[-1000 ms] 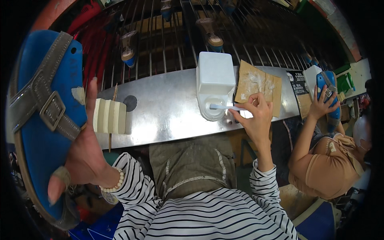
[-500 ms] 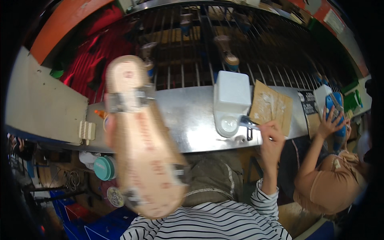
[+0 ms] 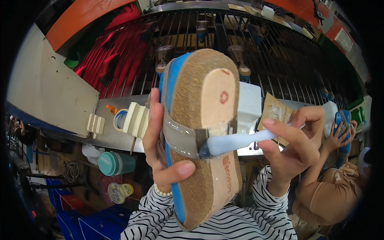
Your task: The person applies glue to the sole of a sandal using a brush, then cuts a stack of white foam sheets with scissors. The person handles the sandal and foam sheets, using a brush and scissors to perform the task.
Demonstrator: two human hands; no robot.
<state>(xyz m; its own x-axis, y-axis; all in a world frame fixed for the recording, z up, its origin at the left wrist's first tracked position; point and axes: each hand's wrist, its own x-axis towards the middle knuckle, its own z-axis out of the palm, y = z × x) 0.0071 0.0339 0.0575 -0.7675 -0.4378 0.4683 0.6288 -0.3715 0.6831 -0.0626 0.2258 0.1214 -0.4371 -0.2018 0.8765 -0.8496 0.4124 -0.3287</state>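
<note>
My left hand [image 3: 155, 150] wraps around the left side of a sandal [image 3: 192, 92] on a blue last, with the thumb over its edge. The sandal's underside faces me: brown cork around a pale insole board, with a grey studded strap [image 3: 179, 136] folded over onto it. Between the fingers and thumb of my right hand [image 3: 298, 140] is a brush [image 3: 240, 142] with a pale, translucent handle. Its dark bristle tip touches the strap's end at the middle of the underside. Behind the sandal, a white plastic container [image 3: 249, 98] is partly hidden.
Bars of a conveyor rack [image 3: 188, 52] carry several sandals on lasts. On the metal bench are cream ridged blocks [image 3: 137, 122], a tape roll [image 3: 120, 119] and glue-smeared cardboard [image 3: 276, 108]. A teal tub [image 3: 114, 163] stands lower left. At right, a co-worker's hands [image 3: 338, 136] hold a blue last.
The brush has moved from the white container's round cup to the sandal's strap. My left hand has brought the sandal rightward and turned it, so its blue side and strap show.
</note>
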